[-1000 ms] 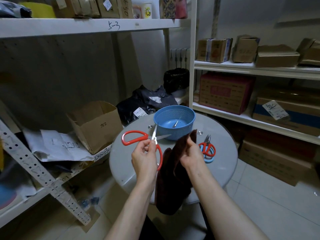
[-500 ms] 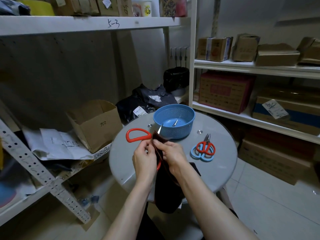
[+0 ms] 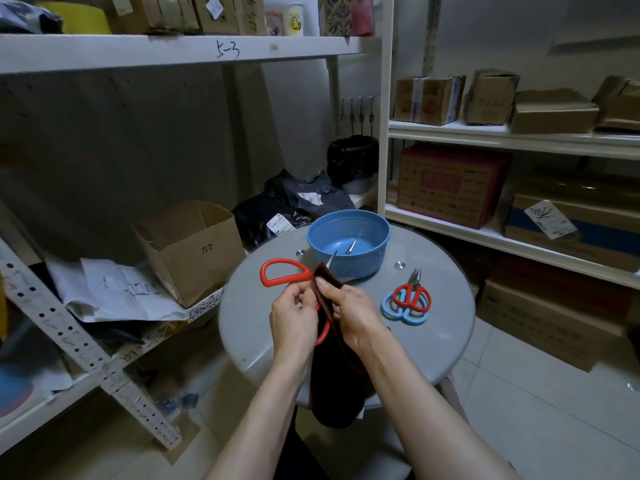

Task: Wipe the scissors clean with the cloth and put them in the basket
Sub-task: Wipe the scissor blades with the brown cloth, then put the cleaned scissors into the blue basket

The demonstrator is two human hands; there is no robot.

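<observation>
Gripping red scissors (image 3: 282, 261) by the handle in the left hand (image 3: 292, 320), pinching cloth (image 3: 332, 386) round the blades with the right hand (image 3: 349, 310), above the table (image 3: 433, 341) near the basket (image 3: 360, 268); risks a cut from cloth slipping off the edge.

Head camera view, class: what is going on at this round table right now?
A person is wiping scissors. The left hand holds the large red-handled scissors, and the right hand pinches the dark brown cloth around the blades, with only a blade tip showing above it. The blue basket stands behind them on the round table, with something metal inside. Two small pairs of scissors lie to the right, untouched.
</observation>
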